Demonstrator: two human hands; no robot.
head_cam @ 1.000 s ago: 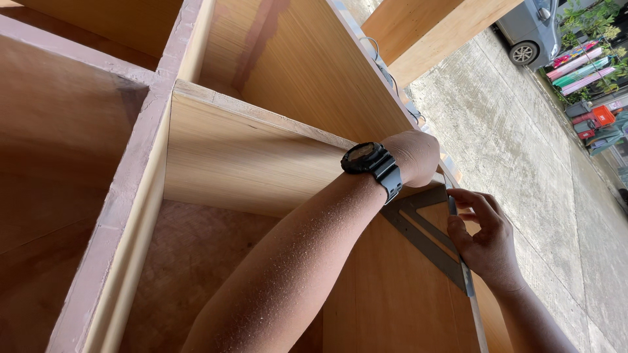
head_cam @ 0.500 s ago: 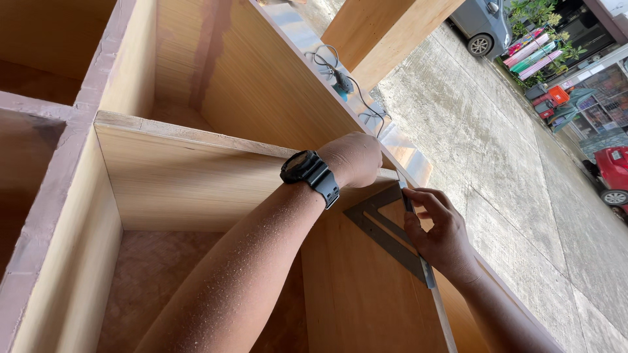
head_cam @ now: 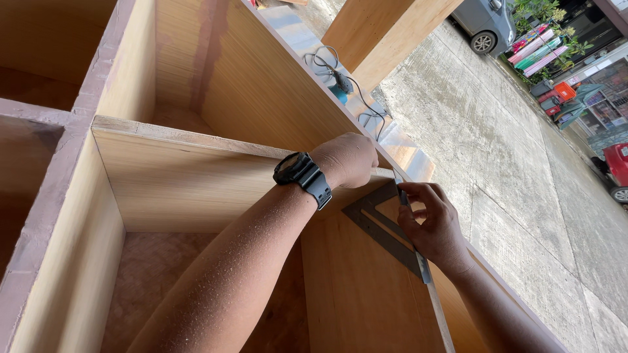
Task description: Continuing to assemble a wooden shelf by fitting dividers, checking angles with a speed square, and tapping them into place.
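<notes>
A dark triangular metal square [head_cam: 383, 229] lies flat against the inner side panel of a plywood cabinet [head_cam: 196, 183], in the corner under a shelf board. My left hand [head_cam: 347, 160], with a black wristwatch [head_cam: 302, 175] on the wrist, is curled over the top edge of the panel just above the square; whether it holds anything is hidden. My right hand [head_cam: 435, 225] pinches the square's edge along the cabinet's outer rim. Fine sawdust covers my left forearm.
The cabinet has several open compartments to the left and above. A power tool with a coiled black cable [head_cam: 340, 82] lies on a board beyond the cabinet. A wooden post [head_cam: 386, 33] stands behind. Concrete ground [head_cam: 510, 150], parked cars and a red vehicle lie to the right.
The view has shifted, so the hands and square sit lower and more to the centre. Both hands keep the same hold at the corner.
</notes>
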